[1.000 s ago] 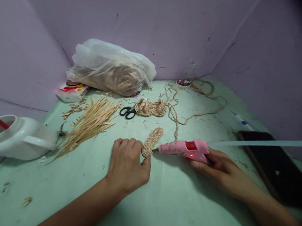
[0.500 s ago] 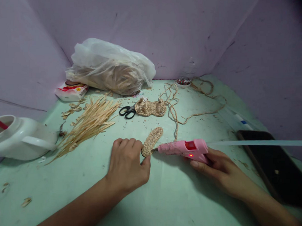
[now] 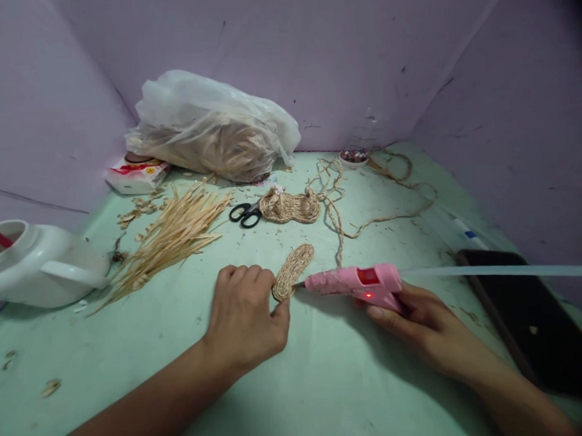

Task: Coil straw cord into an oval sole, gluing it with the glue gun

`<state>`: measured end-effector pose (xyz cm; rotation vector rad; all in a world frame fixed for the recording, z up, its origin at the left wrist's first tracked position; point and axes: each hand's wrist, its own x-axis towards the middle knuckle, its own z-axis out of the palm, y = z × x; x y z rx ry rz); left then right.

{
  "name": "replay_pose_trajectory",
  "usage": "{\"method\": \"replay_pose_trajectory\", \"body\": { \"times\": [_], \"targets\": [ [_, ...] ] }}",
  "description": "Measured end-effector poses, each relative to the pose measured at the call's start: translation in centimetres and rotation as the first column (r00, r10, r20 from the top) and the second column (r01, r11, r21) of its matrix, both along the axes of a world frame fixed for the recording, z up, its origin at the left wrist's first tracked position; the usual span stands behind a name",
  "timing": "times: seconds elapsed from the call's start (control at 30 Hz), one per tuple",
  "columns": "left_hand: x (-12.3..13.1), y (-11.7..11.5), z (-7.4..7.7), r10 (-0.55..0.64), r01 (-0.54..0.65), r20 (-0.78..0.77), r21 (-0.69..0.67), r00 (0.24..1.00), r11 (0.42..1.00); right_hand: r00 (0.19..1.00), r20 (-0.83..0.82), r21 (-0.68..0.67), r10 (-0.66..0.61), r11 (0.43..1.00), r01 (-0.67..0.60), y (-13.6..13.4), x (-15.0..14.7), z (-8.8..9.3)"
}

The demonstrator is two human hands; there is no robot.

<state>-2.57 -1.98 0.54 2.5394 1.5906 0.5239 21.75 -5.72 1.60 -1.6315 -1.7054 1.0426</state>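
Note:
My left hand (image 3: 247, 316) is closed on the near end of a small oval piece of coiled, braided straw (image 3: 294, 269), with the thumb at its lower edge. The piece is tilted, its far end pointing up and right. In my right hand (image 3: 421, 328) is a pink hot glue gun (image 3: 352, 283) with a red light lit and a long clear glue stick (image 3: 496, 271) out of its back. Its metal nozzle meets the right edge of the straw piece. Behind them lies a larger woven straw sole shape (image 3: 289, 207) with raised loops, beside black-handled scissors (image 3: 245, 215).
A braided straw cord (image 3: 382, 222) winds across the right back. Loose straw strips (image 3: 176, 229) and a white pitcher (image 3: 56, 263) are at left. Along the back stand a plastic bag of straw (image 3: 214, 131), a small box (image 3: 137, 175) and a dish of beads (image 3: 353, 157). A dark phone (image 3: 527, 323) lies right.
The glue gun's nozzle has shifted slightly up along the straw piece's right edge. My left hand and the piece stay nearly in place.

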Motion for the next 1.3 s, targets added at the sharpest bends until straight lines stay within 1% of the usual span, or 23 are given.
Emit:
{"method": "replay_pose_trajectory", "body": {
  "times": [0.23, 0.37, 0.73, 1.0, 1.3],
  "targets": [
    [0.02, -0.06, 0.04, 0.003, -0.003, -0.001, -0.001, 1.000, 1.000, 1.000, -0.031, -0.005, 0.007, 1.000, -0.007, 0.15, -0.13, 0.07],
    [-0.02, -0.08, 0.02, 0.001, -0.001, -0.001, -0.010, 1.000, 1.000, 1.000, -0.027, -0.003, -0.015, 1.000, 0.015, 0.10, -0.03, -0.08],
    [-0.01, -0.09, -0.14, 0.009, -0.009, 0.013, 0.012, 1.000, 1.000, 1.000, 0.020, 0.074, -0.008, 0.997, 0.007, 0.25, 0.30, -0.38],
    [-0.12, -0.01, -0.08, -0.003, 0.003, 0.017, 0.020, 1.000, 1.000, 1.000, 0.019, 0.023, -0.004, 1.000, 0.004, 0.09, 0.31, -0.41],
    [-0.06, 0.02, -0.12, -0.007, 0.007, 0.020, 0.032, 1.000, 0.999, 0.999, 0.049, 0.041, 0.008, 0.999, -0.010, -0.01, 0.40, -0.66]
  ]
}}
